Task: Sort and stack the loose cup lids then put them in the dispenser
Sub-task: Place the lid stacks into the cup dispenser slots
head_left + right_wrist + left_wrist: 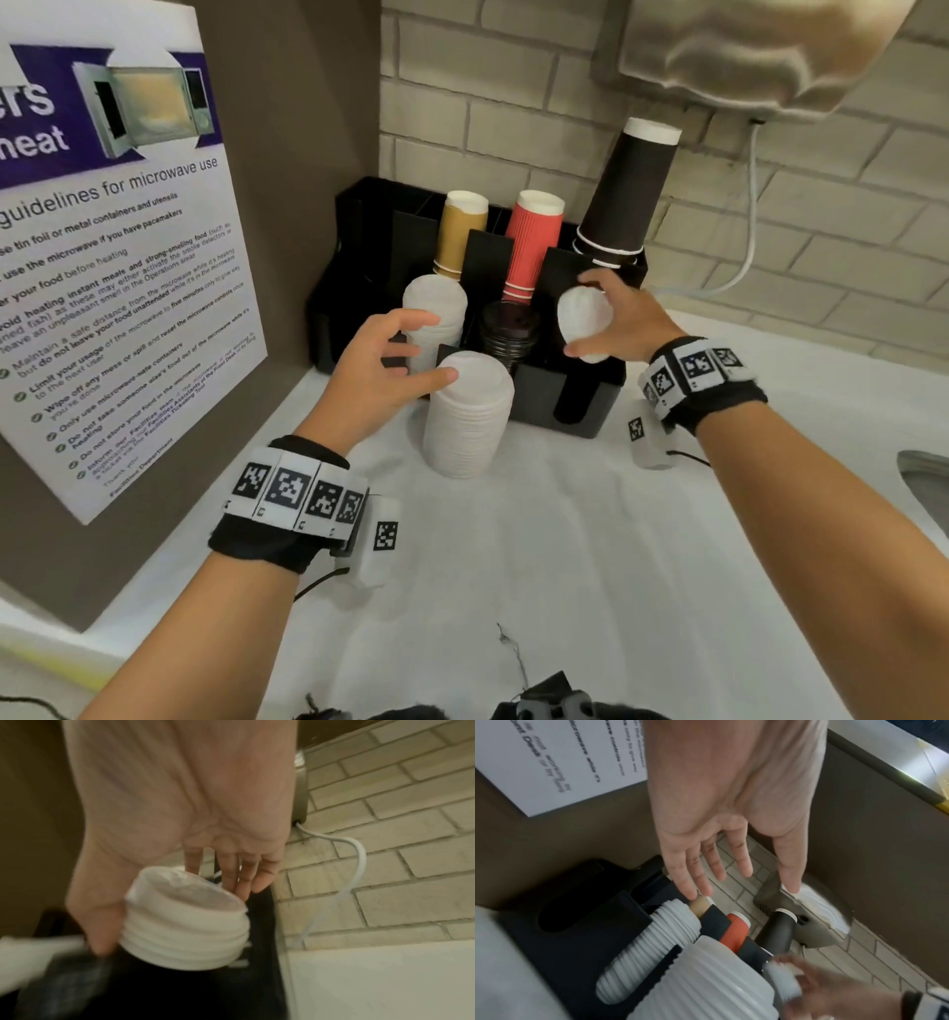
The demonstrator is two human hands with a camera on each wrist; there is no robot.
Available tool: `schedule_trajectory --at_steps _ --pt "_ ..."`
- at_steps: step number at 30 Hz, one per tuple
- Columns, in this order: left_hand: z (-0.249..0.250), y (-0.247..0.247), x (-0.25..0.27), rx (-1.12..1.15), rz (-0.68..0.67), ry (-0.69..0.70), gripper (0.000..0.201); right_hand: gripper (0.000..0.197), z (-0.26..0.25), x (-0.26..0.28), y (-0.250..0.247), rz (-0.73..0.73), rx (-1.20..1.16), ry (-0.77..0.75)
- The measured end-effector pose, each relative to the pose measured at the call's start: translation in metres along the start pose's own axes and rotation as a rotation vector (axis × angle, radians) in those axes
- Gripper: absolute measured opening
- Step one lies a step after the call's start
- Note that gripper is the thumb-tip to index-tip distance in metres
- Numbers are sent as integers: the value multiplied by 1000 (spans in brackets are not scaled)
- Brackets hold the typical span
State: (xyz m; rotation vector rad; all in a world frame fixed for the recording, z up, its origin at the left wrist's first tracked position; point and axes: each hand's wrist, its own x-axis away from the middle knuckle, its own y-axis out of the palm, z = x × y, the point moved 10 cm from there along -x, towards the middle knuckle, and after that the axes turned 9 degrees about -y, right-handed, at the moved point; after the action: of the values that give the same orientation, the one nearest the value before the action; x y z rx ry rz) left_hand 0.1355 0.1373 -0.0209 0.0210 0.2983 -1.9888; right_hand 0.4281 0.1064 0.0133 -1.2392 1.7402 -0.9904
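A black dispenser (590, 406) stands against the brick wall, with white lids (434, 313) in its front left slot and dark lids (508, 329) in the middle one. A tall stack of white lids (467, 416) stands on the counter just in front of it. My left hand (390, 360) hovers over that stack with fingers spread and relaxed (718, 866), holding nothing. My right hand (611, 318) grips a short stack of white lids (583, 318) (185, 923) between thumb and fingers, above the dispenser's front right slot (577, 390).
Gold (459, 231), red (534, 241) and black (624, 190) cup stacks stand in the dispenser's back slots. A microwave poster (113, 257) hangs on the brown panel at left. A metal wall unit (744, 56) with a white cable (752, 205) sits above right. A sink edge (924, 478) lies far right.
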Motion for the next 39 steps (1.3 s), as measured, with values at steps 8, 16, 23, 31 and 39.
schedule_trajectory --at_steps 8,16,23,31,39 --pt "-10 -12 2 -21 22 -21 44 87 10 -8 59 -168 563 0" --pt "-16 -18 4 -47 26 -38 42 83 29 -10 104 -450 708 69" --pt "-16 -18 5 -62 46 -33 41 81 32 -7 114 -538 535 51" --pt "-14 -21 5 -61 67 -13 34 32 3 -9 83 -498 621 7" --pt "-20 -15 5 -23 67 -47 23 49 -131 11 73 -291 -20 -480"
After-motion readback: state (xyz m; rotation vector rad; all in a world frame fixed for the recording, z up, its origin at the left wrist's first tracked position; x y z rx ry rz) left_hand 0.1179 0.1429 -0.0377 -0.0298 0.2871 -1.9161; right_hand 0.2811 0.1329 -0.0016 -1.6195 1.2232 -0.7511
